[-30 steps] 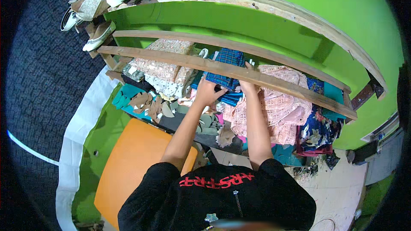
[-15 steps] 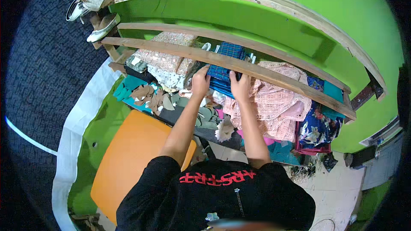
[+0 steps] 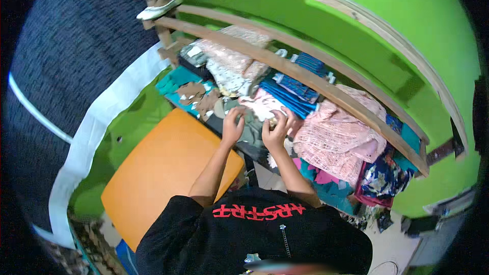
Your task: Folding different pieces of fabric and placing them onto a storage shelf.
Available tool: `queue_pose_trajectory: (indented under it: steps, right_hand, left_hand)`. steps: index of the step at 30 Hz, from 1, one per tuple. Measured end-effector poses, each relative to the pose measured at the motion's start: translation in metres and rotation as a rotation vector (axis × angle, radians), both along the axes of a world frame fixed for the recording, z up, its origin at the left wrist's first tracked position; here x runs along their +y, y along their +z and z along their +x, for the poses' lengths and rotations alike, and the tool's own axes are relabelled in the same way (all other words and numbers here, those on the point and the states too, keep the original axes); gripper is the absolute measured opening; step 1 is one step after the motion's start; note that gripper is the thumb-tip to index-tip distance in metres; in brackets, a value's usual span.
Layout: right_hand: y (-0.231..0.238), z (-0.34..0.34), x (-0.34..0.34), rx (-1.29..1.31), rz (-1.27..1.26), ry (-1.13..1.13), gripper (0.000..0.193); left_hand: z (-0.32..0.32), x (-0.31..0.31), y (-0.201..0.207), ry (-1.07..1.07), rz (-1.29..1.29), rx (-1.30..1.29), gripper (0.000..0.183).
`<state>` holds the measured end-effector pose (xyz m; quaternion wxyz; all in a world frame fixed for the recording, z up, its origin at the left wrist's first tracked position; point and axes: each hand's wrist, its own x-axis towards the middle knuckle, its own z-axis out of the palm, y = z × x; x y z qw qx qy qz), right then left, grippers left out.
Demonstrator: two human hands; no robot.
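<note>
And here it is, right across the chest of my black shirt (image 3: 214, 244): bold, jagged red lettering (image 3: 259, 213), a single line of it, riding the folds of the fabric. That's the print I can pick out. Up by the folded blue cloth (image 3: 289, 98), small white pieces (image 3: 331, 78), too small to tell if they're printed.

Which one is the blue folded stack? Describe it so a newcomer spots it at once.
From the green wall, look to the wooden front rail and follow it to about its middle. There, between the pale peach pile on the left and the rumpled pink cloth on the right, lies the blue folded stack. Unlike both pale neighbours, it is deep blue, in layered folds.
</note>
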<state>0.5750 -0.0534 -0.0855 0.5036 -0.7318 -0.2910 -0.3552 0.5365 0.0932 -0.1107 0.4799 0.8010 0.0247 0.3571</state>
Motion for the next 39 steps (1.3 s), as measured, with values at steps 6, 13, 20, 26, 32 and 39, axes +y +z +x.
queue_pose_trajectory:
  steps: [6, 13, 20, 26, 32, 39]
  right_hand:
    - [-0.013, -0.056, 0.077, 0.035, -0.151, 0.296, 0.030]
    - [-0.042, -0.167, 0.162, 0.101, -0.322, 0.876, 0.022]
    - [-0.104, -0.297, 0.195, 0.114, -0.713, 1.351, 0.028]
    - [-0.133, -0.401, 0.206, 0.065, -1.065, 1.564, 0.040]
    - [-0.149, -0.492, 0.209, -0.106, -1.070, 1.652, 0.045]
    - [-0.142, -0.572, 0.226, -0.250, -1.210, 1.660, 0.055]
  left_hand:
    - [-0.112, 0.078, -0.069, 0.258, -0.155, 0.223, 0.013]
    - [-0.281, 0.110, -0.085, 0.517, -0.282, 0.503, 0.020]
    - [-0.435, 0.092, -0.089, 0.857, -0.374, 0.715, 0.034]
    - [-0.555, 0.072, -0.123, 1.077, -0.398, 0.733, 0.039]
    - [-0.642, 0.034, -0.140, 1.357, -0.363, 0.889, 0.048]
    - [-0.703, -0.009, -0.175, 1.457, -0.854, 0.792, 0.072]
